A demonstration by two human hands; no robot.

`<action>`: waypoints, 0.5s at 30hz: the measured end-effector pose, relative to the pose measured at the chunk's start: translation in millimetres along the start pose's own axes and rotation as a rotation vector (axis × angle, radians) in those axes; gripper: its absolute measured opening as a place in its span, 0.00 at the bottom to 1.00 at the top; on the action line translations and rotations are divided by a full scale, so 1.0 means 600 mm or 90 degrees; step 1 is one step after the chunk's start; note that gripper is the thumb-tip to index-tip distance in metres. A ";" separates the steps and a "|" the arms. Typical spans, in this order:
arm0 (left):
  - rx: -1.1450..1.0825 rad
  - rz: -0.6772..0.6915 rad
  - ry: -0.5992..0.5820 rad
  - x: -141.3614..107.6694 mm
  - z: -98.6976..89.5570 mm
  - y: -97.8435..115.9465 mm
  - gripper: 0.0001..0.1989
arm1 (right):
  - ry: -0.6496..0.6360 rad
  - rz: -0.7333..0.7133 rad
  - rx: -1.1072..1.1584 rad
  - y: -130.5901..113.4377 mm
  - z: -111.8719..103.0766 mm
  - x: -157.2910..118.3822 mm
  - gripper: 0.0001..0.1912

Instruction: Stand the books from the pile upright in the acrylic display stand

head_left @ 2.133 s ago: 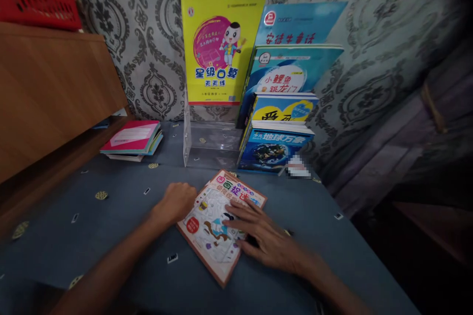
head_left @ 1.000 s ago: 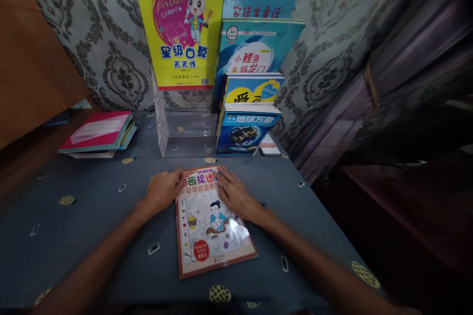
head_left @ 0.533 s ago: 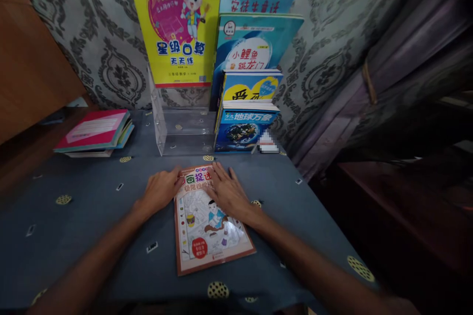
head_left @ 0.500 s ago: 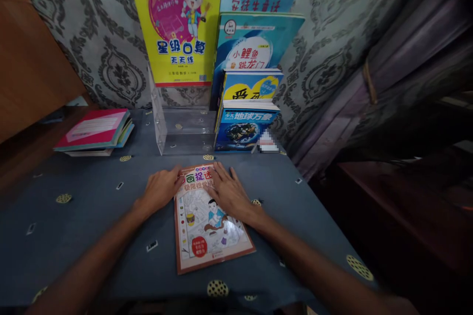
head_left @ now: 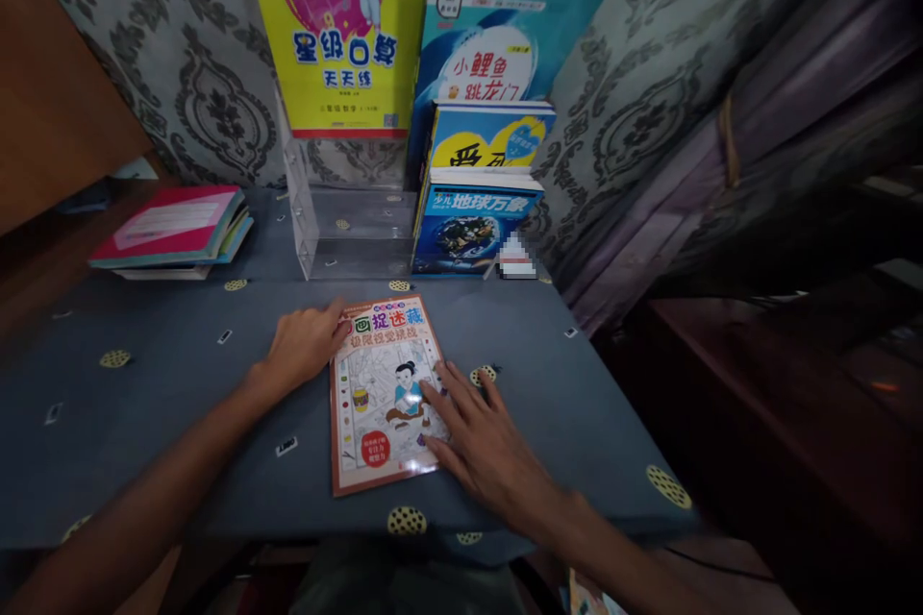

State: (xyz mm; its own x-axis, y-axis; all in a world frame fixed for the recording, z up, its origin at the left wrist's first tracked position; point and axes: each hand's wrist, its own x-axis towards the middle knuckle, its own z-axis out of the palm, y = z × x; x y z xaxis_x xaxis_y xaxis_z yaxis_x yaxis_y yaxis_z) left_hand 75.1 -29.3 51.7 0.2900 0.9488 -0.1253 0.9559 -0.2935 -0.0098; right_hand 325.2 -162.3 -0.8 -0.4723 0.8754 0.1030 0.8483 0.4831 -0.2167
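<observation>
A thin book [head_left: 382,404] with an orange-brown border and a drawn figure in blue lies flat on the dark cloth-covered table [head_left: 180,423]. At its upper left corner is my left hand [head_left: 307,341], fingers bent together, the fingertips on the cover's edge; whether they pinch it is hard to see. My right hand [head_left: 486,442] rests with spread fingers on the book's lower right side, fingertips on the cover and palm past the edge.
Behind the book stands a clear acrylic rack [head_left: 361,259] with a yellow workbook [head_left: 346,110], a teal book [head_left: 519,29] and a blue earth book [head_left: 468,231]. A stack of books [head_left: 173,221] lies at the left. A curtain [head_left: 670,202] hangs at the right.
My right hand has slid from the book's top down to its lower right side, uncovering the title. My left hand stays at the upper left corner. The view has tilted down slightly.
</observation>
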 end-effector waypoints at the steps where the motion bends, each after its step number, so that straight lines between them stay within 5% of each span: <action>1: 0.020 0.012 0.024 -0.003 0.000 0.004 0.16 | -0.008 -0.001 0.005 -0.001 -0.007 0.005 0.27; 7: 0.064 0.109 0.119 -0.018 0.021 0.014 0.19 | -0.038 0.012 0.043 -0.027 -0.037 0.067 0.24; 15: -0.080 0.044 0.168 -0.015 0.070 -0.006 0.20 | -0.008 0.037 0.060 -0.030 -0.005 0.135 0.30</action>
State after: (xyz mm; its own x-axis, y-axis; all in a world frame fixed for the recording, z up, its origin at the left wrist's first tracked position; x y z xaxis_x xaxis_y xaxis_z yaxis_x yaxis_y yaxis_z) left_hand 67.0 -41.8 11.5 0.3402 0.9298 0.1403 0.9272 -0.3565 0.1149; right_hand 272.6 -100.2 14.5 -0.4270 0.9011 0.0752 0.8482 0.4280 -0.3120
